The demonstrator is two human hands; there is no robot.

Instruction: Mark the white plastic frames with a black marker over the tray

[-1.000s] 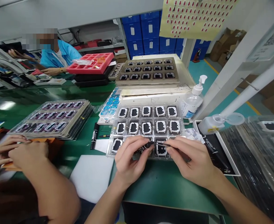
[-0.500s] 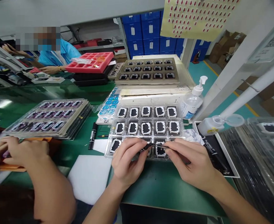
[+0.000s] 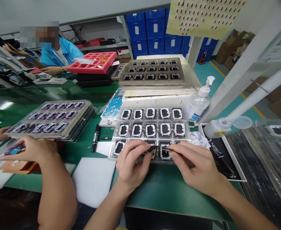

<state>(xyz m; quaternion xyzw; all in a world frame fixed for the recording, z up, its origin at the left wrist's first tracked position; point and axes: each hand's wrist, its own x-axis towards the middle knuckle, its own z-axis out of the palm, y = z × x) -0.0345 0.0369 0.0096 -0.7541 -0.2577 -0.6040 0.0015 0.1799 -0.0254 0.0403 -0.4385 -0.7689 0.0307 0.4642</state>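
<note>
Fingers of the left hand (image 3: 131, 163) pinch a small black part (image 3: 151, 149) over the tray's (image 3: 152, 127) front edge. Right hand (image 3: 198, 166) squeezes tweezers (image 3: 165, 149), tips touching that part.
</note>
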